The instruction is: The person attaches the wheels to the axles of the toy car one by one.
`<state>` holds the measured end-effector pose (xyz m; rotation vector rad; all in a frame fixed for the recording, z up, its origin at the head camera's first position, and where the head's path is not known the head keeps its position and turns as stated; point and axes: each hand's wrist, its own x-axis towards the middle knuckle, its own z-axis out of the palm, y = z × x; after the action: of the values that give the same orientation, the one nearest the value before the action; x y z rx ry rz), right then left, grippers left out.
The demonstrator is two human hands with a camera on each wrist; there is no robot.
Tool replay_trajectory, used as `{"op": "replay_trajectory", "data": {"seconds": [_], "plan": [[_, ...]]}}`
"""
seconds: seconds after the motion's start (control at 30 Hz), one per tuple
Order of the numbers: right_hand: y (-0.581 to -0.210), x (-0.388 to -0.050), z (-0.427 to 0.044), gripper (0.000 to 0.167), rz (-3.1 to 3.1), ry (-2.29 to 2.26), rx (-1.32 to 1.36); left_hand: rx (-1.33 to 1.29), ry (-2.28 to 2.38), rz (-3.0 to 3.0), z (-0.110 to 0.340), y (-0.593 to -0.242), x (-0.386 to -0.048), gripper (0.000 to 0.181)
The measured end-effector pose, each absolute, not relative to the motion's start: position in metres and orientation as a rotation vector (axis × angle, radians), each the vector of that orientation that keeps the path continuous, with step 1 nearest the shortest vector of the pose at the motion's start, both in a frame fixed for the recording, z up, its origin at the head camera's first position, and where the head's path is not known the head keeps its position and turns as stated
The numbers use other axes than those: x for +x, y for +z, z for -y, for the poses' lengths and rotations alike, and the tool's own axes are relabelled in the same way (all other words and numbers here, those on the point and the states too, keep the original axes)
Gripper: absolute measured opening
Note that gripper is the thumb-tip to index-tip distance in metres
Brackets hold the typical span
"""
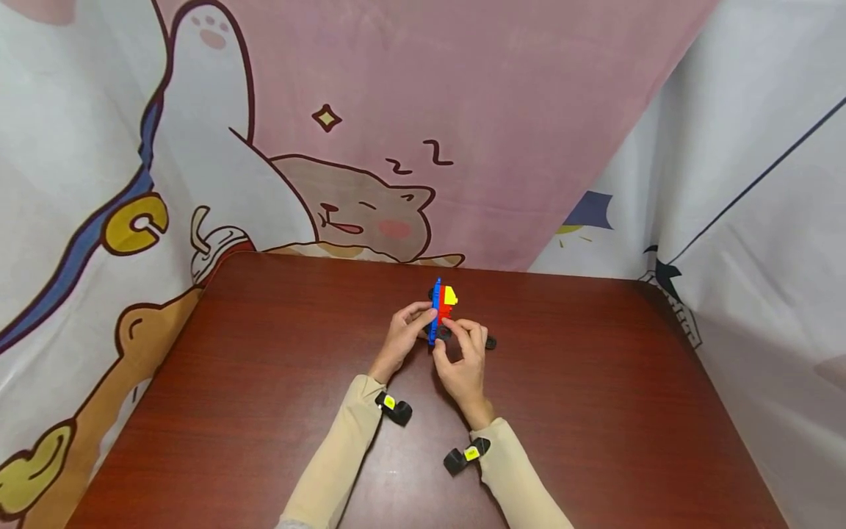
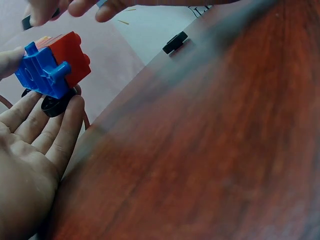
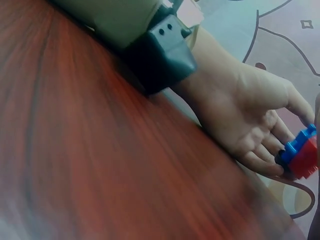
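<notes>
A toy car of building blocks [image 1: 436,312] is tilted on its side above the table, with a blue base, red blocks and a yellow block. My left hand [image 1: 399,338] grips it by the blue base, thumb on one side and fingers on the other. In the left wrist view, a black wheel [image 2: 56,106] sits on the car against the left fingers. My right hand [image 1: 465,367] is beside the red side and pinches a small black wheel [image 1: 444,333] between thumb and fingers. The right wrist view shows the left palm [image 3: 245,110] and part of the car [image 3: 302,152].
Another black wheel [image 1: 490,342] lies on the dark red-brown table [image 1: 595,397], just right of the right hand. A printed cloth [image 1: 515,132] hangs behind the table's far edge. Each wrist carries a black camera [image 1: 394,408].
</notes>
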<state>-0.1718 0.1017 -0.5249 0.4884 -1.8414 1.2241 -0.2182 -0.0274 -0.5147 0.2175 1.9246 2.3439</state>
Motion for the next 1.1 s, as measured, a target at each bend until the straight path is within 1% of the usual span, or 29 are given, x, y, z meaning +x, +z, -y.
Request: {"op": "replay_trajectory", "data": {"seconds": [0.1, 0.2, 0.63, 0.77, 0.87, 1.0, 1.1], "plan": [[-0.535, -0.175, -0.102, 0.041, 1.892, 1.221, 0.483, 0.204, 2.346, -1.933, 0.026, -0.526, -0.223, 0.033], [-0.541, -0.176, -0.103, 0.041, 1.920, 1.238, 0.486, 0.194, 2.359, -1.941, 0.025, -0.531, -0.223, 0.033], [-0.544, -0.178, -0.103, 0.036, 1.976, 1.219, 0.478, 0.232, 2.367, -1.972, 0.024, -0.533, -0.225, 0.032], [-0.544, -0.178, -0.103, 0.035, 1.999, 1.237, 0.465, 0.243, 2.349, -1.878, 0.030, -0.529, -0.225, 0.036], [-0.545, -0.177, -0.103, 0.034, 2.000, 1.255, 0.442, 0.276, 2.317, -1.737, 0.036, -0.526, -0.224, 0.043], [-0.544, -0.176, -0.103, 0.035, 1.983, 1.281, 0.419, 0.384, 2.255, -1.602, 0.041, -0.527, -0.223, 0.051], [-0.543, -0.176, -0.103, 0.035, 1.971, 1.287, 0.407, 0.457, 2.211, -1.555, 0.042, -0.527, -0.224, 0.054]]}}
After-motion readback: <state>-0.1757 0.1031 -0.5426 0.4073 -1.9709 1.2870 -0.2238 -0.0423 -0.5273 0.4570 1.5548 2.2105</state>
